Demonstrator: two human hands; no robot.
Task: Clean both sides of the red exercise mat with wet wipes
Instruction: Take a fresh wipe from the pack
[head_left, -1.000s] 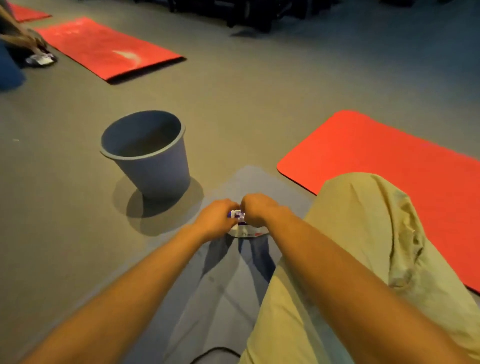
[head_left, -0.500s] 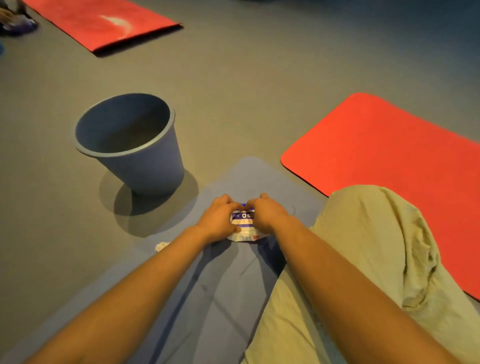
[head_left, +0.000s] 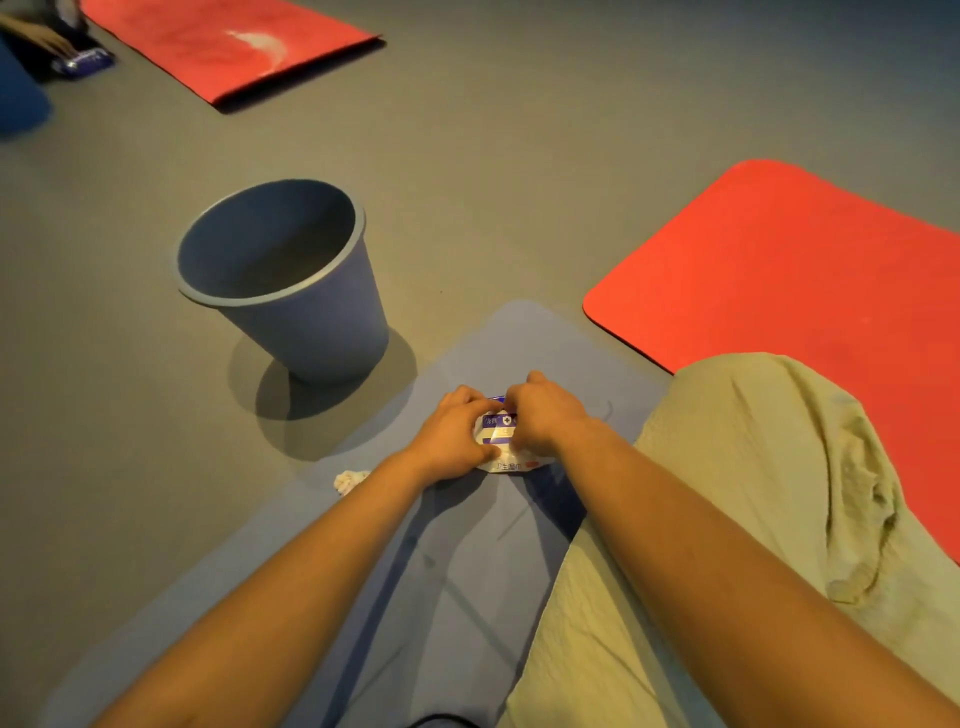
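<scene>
The left hand (head_left: 452, 436) and the right hand (head_left: 543, 415) each have their grip curled tight on the pack of wet wipes (head_left: 501, 434), which sits on the blue mat (head_left: 467, 597). The red mat (head_left: 805, 291) lies flat on the floor (head_left: 519, 182), just right of it

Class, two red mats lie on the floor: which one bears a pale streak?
The far red mat at the top left, beyond the bin. The near red mat on the right is plain red, with no streak.
</scene>
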